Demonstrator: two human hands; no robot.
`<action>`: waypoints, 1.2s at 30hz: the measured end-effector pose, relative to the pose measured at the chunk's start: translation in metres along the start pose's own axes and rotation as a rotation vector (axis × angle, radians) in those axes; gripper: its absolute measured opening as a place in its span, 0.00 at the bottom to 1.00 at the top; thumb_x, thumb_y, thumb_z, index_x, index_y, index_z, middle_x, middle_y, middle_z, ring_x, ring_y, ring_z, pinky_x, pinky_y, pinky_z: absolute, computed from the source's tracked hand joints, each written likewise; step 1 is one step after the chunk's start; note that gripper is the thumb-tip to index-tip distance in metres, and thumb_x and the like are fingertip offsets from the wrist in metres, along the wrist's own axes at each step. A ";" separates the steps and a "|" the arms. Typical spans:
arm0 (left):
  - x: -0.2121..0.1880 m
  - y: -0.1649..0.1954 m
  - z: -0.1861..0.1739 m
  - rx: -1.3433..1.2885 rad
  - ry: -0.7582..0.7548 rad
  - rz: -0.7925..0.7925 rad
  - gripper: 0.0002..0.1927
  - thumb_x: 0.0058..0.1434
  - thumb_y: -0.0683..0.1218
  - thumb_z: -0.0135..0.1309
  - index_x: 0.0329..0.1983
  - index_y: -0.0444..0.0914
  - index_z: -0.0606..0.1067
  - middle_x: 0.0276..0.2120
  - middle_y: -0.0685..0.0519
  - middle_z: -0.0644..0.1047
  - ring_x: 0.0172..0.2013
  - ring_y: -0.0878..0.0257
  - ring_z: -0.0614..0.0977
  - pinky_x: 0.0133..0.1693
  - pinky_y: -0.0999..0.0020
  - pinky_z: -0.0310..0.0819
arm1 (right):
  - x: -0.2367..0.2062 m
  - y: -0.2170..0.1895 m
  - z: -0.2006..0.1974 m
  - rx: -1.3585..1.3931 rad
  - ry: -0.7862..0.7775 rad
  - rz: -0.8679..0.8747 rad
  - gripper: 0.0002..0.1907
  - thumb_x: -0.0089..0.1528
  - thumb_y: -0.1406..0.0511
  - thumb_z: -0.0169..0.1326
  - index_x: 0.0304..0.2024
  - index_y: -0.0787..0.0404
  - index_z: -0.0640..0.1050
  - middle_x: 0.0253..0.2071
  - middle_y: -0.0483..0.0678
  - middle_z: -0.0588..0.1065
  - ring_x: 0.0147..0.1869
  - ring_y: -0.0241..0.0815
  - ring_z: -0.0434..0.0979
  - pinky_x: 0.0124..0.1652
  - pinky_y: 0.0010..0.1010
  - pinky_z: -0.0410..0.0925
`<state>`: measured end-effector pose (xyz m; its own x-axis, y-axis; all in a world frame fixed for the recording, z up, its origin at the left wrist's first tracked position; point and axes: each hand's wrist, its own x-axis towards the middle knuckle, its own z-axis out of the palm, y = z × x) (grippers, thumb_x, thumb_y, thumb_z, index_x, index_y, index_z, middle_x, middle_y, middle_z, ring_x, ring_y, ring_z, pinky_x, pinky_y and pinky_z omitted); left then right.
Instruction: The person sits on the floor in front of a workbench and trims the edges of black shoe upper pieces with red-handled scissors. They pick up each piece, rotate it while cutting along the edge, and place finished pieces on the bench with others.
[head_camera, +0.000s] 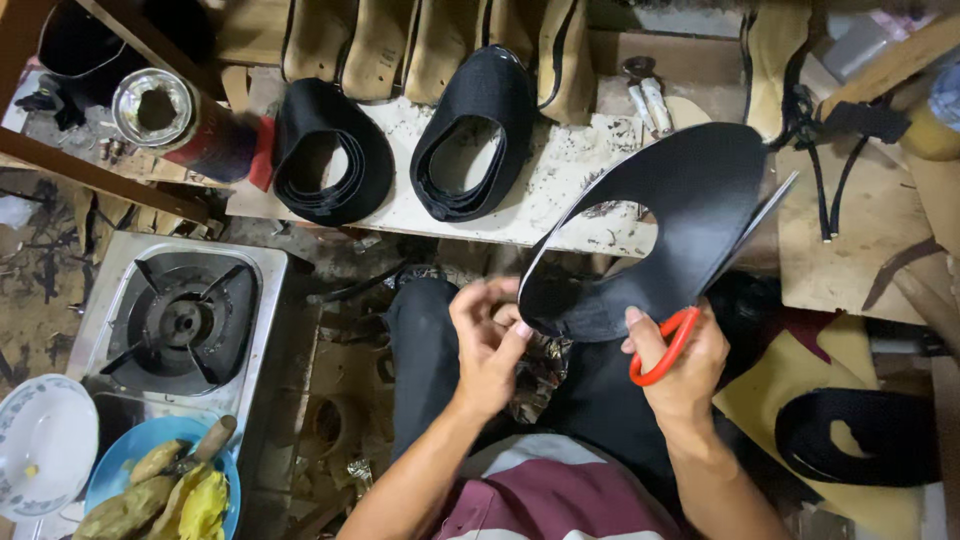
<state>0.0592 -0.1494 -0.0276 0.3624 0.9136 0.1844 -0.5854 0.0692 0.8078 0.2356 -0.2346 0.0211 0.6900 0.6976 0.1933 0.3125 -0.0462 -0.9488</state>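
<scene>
A large black shoe-upper piece (690, 215) with a curved cutout is held up over my lap. My left hand (487, 345) pinches its lower left edge between thumb and fingers. My right hand (680, 370) grips red-handled scissors (665, 345), whose blades reach up along the piece's right edge toward the upper right. Two stacks of black cut uppers (330, 150) (475, 130) lie on the white board (560, 190) in front of me.
A gas stove (180, 320) stands at the left, with a white plate (40, 445) and a blue bowl of food (165, 485) below it. An open tin can (160, 110) lies at the upper left. Tan soles (420, 40) line the back. More black and yellow pieces (860, 430) sit at the lower right.
</scene>
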 end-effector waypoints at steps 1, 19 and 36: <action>0.000 0.005 -0.008 -0.058 -0.006 -0.148 0.33 0.60 0.39 0.55 0.66 0.47 0.57 0.55 0.57 0.74 0.42 0.63 0.81 0.44 0.63 0.80 | 0.001 0.001 0.000 -0.005 -0.021 0.024 0.13 0.61 0.70 0.63 0.34 0.66 0.70 0.23 0.45 0.73 0.22 0.35 0.76 0.24 0.26 0.68; 0.089 0.165 -0.093 1.733 0.038 0.474 0.16 0.61 0.44 0.63 0.53 0.39 0.79 0.32 0.48 0.76 0.31 0.49 0.80 0.31 0.55 0.73 | 0.000 0.026 0.013 0.188 -0.237 0.216 0.17 0.61 0.69 0.60 0.52 0.69 0.76 0.31 0.49 0.77 0.25 0.34 0.73 0.27 0.25 0.67; 0.128 0.136 -0.126 2.029 0.137 0.394 0.09 0.58 0.50 0.64 0.39 0.43 0.83 0.35 0.51 0.76 0.50 0.47 0.73 0.52 0.41 0.64 | -0.003 0.035 0.013 0.050 -0.363 0.298 0.18 0.58 0.67 0.62 0.51 0.66 0.78 0.29 0.47 0.78 0.24 0.33 0.74 0.26 0.24 0.68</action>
<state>-0.0650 0.0275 0.0353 0.3445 0.7898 0.5074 0.8882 -0.4492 0.0963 0.2362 -0.2294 -0.0163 0.4692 0.8645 -0.1806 0.0973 -0.2538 -0.9623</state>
